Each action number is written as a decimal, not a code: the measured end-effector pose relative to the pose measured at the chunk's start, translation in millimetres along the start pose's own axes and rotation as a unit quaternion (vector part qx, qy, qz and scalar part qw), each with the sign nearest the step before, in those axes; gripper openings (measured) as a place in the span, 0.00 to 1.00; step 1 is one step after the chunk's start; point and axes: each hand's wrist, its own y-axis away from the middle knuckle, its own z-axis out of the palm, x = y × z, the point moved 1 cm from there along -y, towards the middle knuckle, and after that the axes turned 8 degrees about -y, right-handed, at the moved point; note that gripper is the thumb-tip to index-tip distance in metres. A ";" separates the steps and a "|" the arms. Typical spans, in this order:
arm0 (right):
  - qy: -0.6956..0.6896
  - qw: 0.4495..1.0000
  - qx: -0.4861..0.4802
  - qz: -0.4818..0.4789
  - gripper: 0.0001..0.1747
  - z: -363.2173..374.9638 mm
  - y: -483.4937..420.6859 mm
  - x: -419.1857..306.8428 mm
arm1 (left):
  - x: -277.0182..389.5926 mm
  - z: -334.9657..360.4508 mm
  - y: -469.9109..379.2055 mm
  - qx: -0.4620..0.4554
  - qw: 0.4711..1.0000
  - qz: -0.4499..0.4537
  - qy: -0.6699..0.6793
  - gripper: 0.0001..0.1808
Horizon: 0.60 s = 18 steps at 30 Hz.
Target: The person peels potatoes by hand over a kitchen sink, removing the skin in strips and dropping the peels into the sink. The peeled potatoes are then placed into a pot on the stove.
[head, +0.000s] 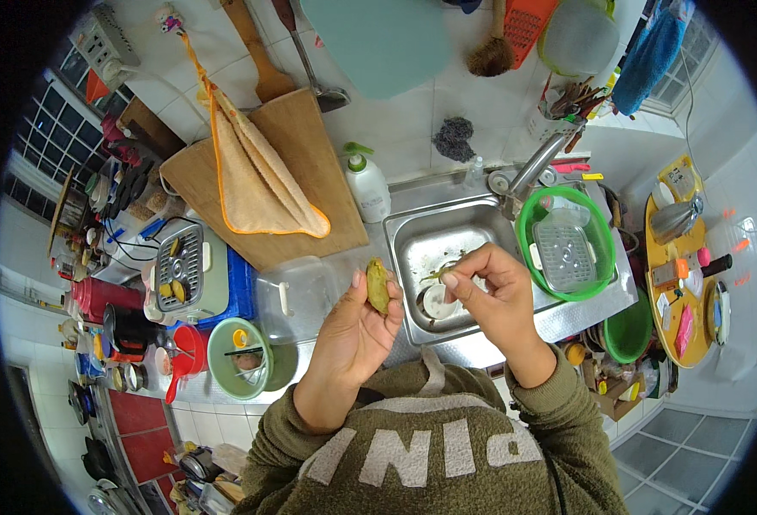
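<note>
A yellow-green oblong piece of food, perhaps a sweet potato, stands upright between the thumb and fingers of my left hand. My right hand pinches a thin greenish strip, apparently peel, between thumb and fingertips, apart from the piece. Below the right hand lies the stainless steel sink, with dark scraps and a white round object in it. On the left, several similar yellow pieces rest on the grey slotted rack of an electric steamer.
A clear plastic lid and a green bucket are left of my left hand. A wooden board leans on the wall near a white pump bottle. Right of the faucet, a green basin holds another slotted tray.
</note>
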 end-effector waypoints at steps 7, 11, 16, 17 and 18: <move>0.313 0.947 0.060 -0.030 0.07 -40.3 -23.2 42.4 | 5.8 -5.3 4.9 -0.041 0.998 -0.027 0.033 0.22; 0.479 0.876 0.052 0.022 0.16 -63.6 -27.3 74.6 | 10.6 -16.9 8.8 -0.112 0.993 -0.025 0.025 0.32; 0.512 0.859 -0.008 -0.004 0.25 -70.1 -20.0 94.0 | 21.7 -24.0 28.4 -0.117 0.992 -0.015 0.033 0.37; 0.491 0.871 -0.008 0.019 0.21 -69.5 -20.5 101.5 | 23.2 -23.4 34.0 -0.097 0.995 -0.004 0.022 0.36; 0.473 0.880 -0.001 0.041 0.18 -77.5 -19.6 110.1 | 24.8 -21.7 37.0 -0.081 0.997 0.003 0.009 0.36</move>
